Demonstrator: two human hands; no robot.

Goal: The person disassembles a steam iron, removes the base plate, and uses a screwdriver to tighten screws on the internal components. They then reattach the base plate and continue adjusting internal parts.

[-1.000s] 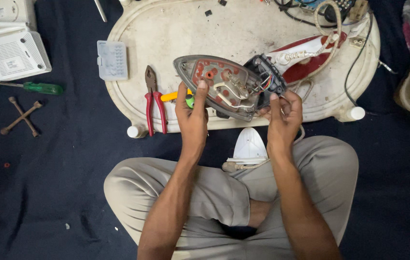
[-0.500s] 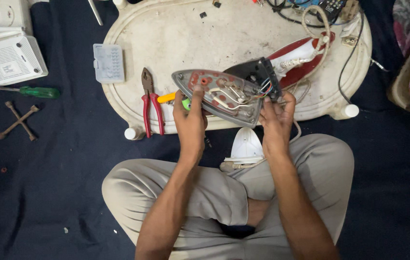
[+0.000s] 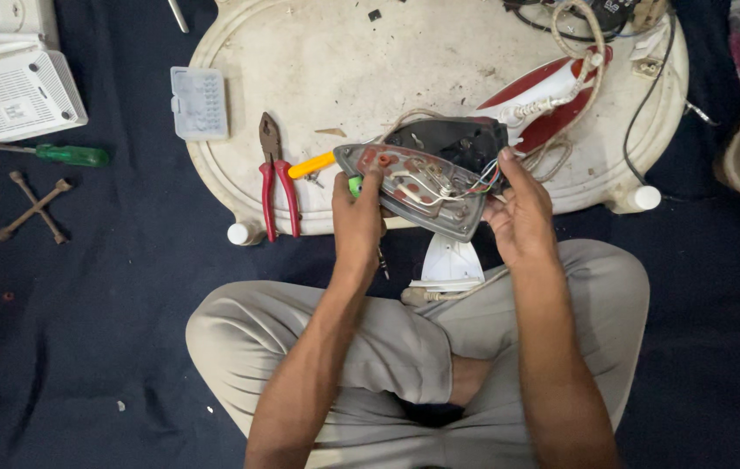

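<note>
Opened clothes iron base [image 3: 426, 187] is held inner side up above the lap, at the near edge of the white worktop [image 3: 370, 61], so wiring faces the camera. Left hand [image 3: 357, 221] fingers are closed on its pointed end, apparently also pinching a thin tool; right hand [image 3: 522, 217] fingers curl round the rear by the wires. Red-handled pliers [image 3: 276, 178] and yellow-handled tool [image 3: 313, 165] lie just left; cord tangle [image 3: 578, 52] crowds behind.

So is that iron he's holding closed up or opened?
Opened. The iron base is held between the left hand and right hand with its inner metal plate and coloured wires exposed, no cover on.
</note>
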